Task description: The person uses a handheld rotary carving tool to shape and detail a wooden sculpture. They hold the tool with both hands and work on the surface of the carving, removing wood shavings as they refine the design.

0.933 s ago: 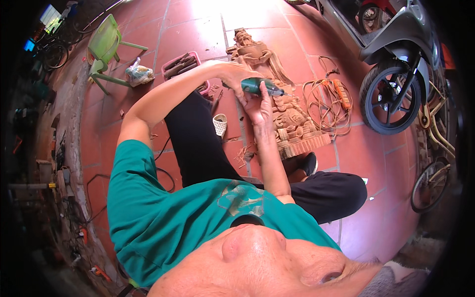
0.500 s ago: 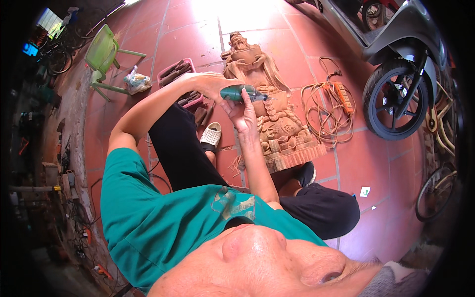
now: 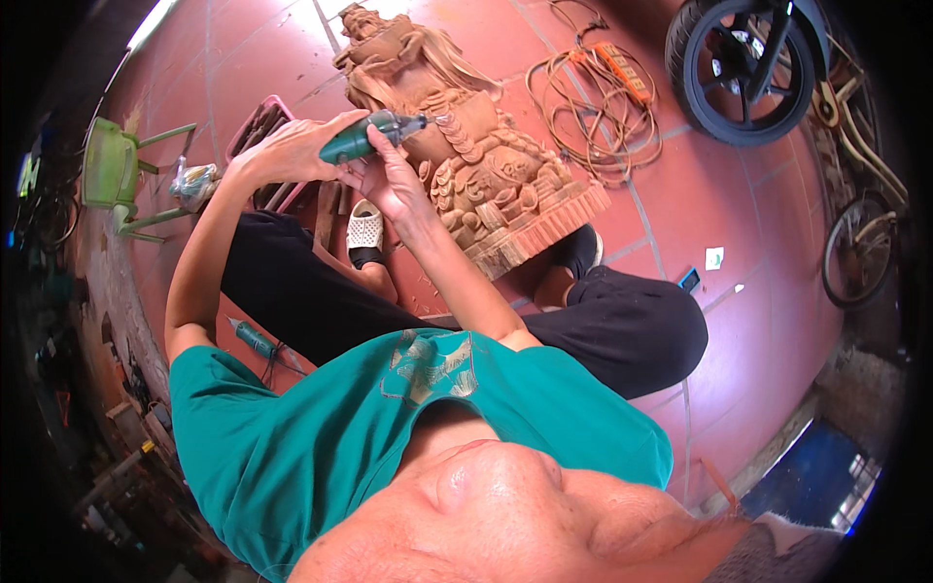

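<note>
Both my hands are on a green handheld rotary tool (image 3: 348, 144) with a grey nose. My left hand (image 3: 292, 154) wraps its rear end, while my right hand (image 3: 397, 187) grips it nearer the nose, thumb along the side. The nose points right, over the middle of a carved wooden statue (image 3: 476, 170). Whether its bit touches the wood, I cannot tell. The statue, a bearded figure, lies on its back on the floor, its head away from me and its base between my legs.
A pink crate (image 3: 276, 101) of brown pieces stands beyond my left forearm, near a green chair (image 3: 109, 165) and a plastic bag (image 3: 194, 183). Another green tool (image 3: 255, 338) lies by my left thigh. Right of the statue are a coiled cord (image 3: 549, 107), an orange power strip (image 3: 622, 73) and a motorbike wheel (image 3: 743, 68).
The view has shifted, so the statue, tool and hands appear higher and further left. The second green tool on the floor has come into view. Both hands keep their hold.
</note>
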The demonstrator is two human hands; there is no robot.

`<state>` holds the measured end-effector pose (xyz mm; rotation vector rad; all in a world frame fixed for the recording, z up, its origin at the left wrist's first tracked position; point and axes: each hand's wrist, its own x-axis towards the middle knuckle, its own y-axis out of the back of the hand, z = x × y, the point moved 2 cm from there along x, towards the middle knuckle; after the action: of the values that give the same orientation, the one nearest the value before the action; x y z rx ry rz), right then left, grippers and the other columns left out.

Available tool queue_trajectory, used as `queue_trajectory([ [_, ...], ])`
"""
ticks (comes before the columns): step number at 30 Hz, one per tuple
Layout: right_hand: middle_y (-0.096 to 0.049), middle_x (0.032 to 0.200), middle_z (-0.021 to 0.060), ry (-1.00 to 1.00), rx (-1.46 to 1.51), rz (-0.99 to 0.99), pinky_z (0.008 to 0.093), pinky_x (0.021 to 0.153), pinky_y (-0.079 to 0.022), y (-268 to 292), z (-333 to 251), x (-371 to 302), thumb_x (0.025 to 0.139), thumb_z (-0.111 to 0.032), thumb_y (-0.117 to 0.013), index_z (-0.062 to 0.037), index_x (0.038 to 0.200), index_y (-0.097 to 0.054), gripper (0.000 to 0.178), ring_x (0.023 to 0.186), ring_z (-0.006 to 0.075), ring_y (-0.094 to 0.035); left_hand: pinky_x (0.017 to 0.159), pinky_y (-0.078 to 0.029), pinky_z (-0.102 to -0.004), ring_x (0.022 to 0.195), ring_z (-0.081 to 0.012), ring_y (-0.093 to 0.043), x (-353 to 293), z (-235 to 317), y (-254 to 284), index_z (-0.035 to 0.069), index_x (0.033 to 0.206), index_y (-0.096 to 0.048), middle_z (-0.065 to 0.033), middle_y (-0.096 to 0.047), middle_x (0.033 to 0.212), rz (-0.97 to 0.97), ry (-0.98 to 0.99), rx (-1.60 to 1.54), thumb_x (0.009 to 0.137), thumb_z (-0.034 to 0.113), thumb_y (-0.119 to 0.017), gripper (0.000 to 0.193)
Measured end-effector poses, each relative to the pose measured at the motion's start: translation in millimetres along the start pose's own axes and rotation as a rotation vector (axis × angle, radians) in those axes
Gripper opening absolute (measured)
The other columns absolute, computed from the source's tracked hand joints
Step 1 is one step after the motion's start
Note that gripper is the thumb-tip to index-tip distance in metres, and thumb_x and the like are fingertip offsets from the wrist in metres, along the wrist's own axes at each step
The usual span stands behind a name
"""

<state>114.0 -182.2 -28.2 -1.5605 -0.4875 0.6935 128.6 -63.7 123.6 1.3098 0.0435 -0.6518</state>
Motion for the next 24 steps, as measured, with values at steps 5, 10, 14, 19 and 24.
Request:
queue_trajectory([
  [5, -0.072, 0.115, 0.0059, 0.001, 0.034, -0.005, 0.0511, 0.094, -0.058, 11, 5, 4, 0.098, -0.03, -0.073, -0.0151, 0.125, -0.062, 0.033, 0.103, 0.0235, -0.072, 0.077, -0.053, -0.0466, 0.09, -0.042, -0.071, 2, -5, -4, 0.008, 0.155, -0.035, -0.0243, -0.073, 0.097, -0.034, -0.005, -0.004, 0.079, 0.048, -0.084, 0.099],
  [10, -0.07, 0.121, 0.0048, -0.018, 0.047, -0.044, 0.0557, 0.099, -0.056, 20, 5, 11, 0.098, -0.03, -0.074, -0.0177, 0.127, -0.062, 0.034, 0.113, 0.0257, -0.069, 0.077, -0.053, -0.049, 0.089, -0.0438, -0.071, 5, -12, -11, 0.008, 0.156, -0.034, -0.026, -0.072, 0.098, -0.007, -0.051, -0.049, 0.079, 0.05, -0.083, 0.101],
  [14, -0.07, 0.121, 0.0042, -0.02, 0.051, -0.037, 0.0555, 0.097, -0.056, 26, 0, 15, 0.097, -0.031, -0.075, -0.018, 0.126, -0.062, 0.034, 0.113, 0.0255, -0.07, 0.077, -0.053, -0.0503, 0.087, -0.0449, -0.07, 12, -11, -13, 0.01, 0.156, -0.034, -0.0265, -0.072, 0.096, -0.012, -0.031, -0.013, 0.079, 0.048, -0.083, 0.099],
  [19, -0.07, 0.12, 0.0035, -0.014, 0.067, -0.011, 0.0551, 0.095, -0.058, 27, 0, 19, 0.097, -0.032, -0.075, -0.0183, 0.126, -0.062, 0.035, 0.11, 0.0258, -0.071, 0.077, -0.052, -0.0511, 0.088, -0.0458, -0.07, 17, -18, -15, 0.012, 0.156, -0.035, -0.0263, -0.072, 0.093, -0.019, -0.025, -0.004, 0.079, 0.047, -0.083, 0.097],
  [24, -0.07, 0.119, 0.0036, -0.011, 0.089, -0.01, 0.0557, 0.093, -0.059, 30, -1, 21, 0.097, -0.032, -0.075, -0.0178, 0.126, -0.062, 0.034, 0.108, 0.026, -0.071, 0.077, -0.052, -0.0517, 0.088, -0.0464, -0.07, 22, -19, -17, 0.013, 0.155, -0.036, -0.0259, -0.072, 0.092, -0.028, -0.027, -0.026, 0.079, 0.048, -0.083, 0.096],
])
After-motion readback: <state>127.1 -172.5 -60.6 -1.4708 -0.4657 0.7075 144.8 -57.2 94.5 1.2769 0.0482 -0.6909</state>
